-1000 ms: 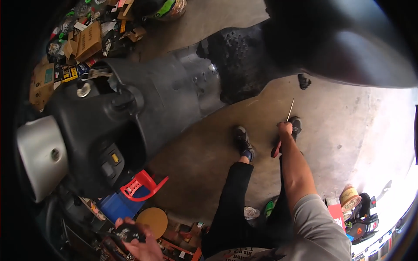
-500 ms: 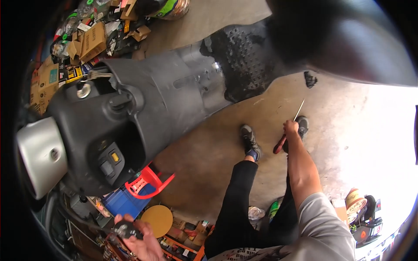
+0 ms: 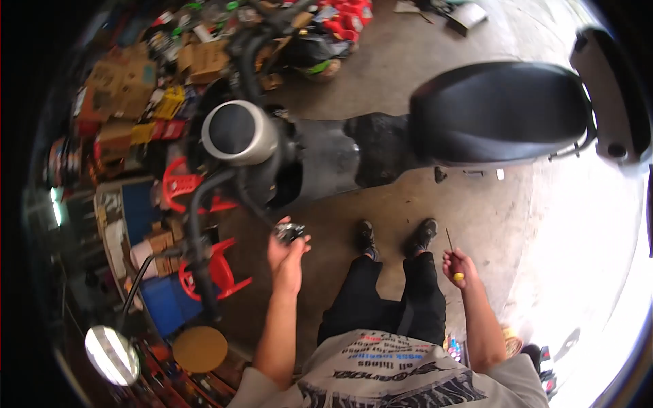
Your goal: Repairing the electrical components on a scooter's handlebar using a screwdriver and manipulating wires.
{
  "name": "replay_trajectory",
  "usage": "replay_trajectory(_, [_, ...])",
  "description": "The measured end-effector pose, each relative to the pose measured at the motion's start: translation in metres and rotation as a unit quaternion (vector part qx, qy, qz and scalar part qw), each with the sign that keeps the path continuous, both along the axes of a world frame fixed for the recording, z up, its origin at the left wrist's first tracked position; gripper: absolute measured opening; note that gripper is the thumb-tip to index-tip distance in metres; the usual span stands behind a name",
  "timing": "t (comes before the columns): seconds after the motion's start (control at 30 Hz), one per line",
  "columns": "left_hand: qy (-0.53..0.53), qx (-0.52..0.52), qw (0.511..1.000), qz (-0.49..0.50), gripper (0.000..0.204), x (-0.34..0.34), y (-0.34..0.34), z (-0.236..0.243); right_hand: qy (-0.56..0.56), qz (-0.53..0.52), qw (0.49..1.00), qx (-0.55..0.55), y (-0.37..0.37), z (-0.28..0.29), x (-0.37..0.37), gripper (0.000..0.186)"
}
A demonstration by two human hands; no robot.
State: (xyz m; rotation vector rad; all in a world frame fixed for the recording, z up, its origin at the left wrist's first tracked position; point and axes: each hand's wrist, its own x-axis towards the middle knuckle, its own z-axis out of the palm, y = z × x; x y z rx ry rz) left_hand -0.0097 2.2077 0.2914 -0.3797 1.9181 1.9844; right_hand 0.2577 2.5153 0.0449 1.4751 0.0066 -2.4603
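Observation:
Slightly left of the middle, my left hand (image 3: 287,258) is raised with its fingers closed around a small, dark, shiny part (image 3: 290,233). What kind of part it is I cannot make out. My right hand (image 3: 461,268), out in front of my right hip, grips a screwdriver (image 3: 458,276) by its red and yellow handle. Its thin shaft points away from me. Across the view stands a dark scooter (image 3: 326,146), with its long black seat (image 3: 500,109) at the right and its silver-rimmed front cover (image 3: 266,139) at the left. Neither hand touches it.
A round mirror (image 3: 112,355) and black handlebar (image 3: 198,248) reach out at the left. Red plastic chairs (image 3: 221,268) and a round stool (image 3: 200,349) stand behind them. Cardboard boxes (image 3: 204,61) and bags pile up at the far left. A small dark piece (image 3: 440,175) lies on the floor.
My view has pulled back and up, so the whole scooter shows. My left hand has come from the lower left toward the middle, still with the dark part. My right hand keeps the screwdriver.

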Motion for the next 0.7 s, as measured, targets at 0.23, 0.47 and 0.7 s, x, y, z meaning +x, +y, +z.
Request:
replay_trajectory(0.23, [-0.036, 0.146, 0.989, 0.008, 0.048, 0.005, -0.006, 0.011, 0.026, 0.175, 0.968, 0.18, 0.001, 0.179, -0.015, 0.03])
replay_trajectory(0.47, [-0.154, 0.477, 0.863, 0.052, 0.047, -0.006, -0.038, 0.004, 0.087, 0.335, 0.829, 0.44, -0.021, 0.248, -0.035, 0.07])
replay_trajectory(0.7, [-0.064, 0.373, 0.925, -0.041, 0.046, -0.011, -0.052, 0.013, 0.218, 0.307, 0.524, 0.764, -0.03, 0.292, -0.061, 0.053])
